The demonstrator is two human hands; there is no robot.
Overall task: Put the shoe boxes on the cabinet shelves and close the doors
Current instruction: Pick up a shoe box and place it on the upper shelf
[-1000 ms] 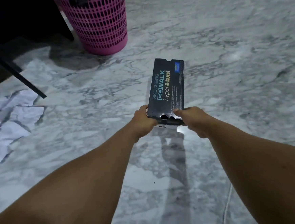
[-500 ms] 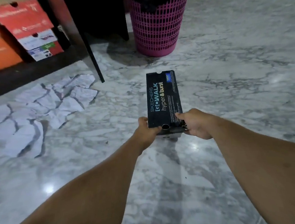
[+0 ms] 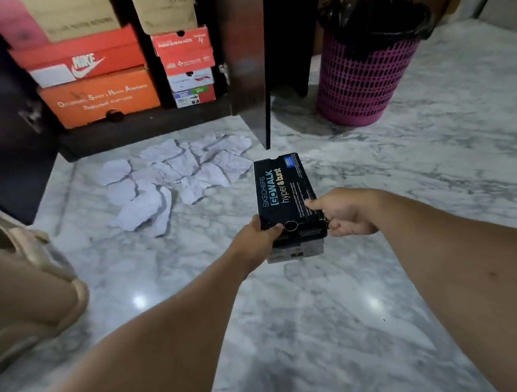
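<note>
Head view: both arms outstretched, left hand (image 3: 256, 237) and right hand (image 3: 346, 213) gripping black shoe box (image 3: 283, 190)

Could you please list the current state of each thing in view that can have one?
black shoe box: lid on, held above the floor.
left hand: grips the box's near left corner.
right hand: grips the box's near right corner.
cabinet door: open.
stacked shoe boxes: lids on, stacked on the bottom shelf.
pink basket: upright, lined with a black bag.
paper sheets: crumpled, on the floor.
</note>
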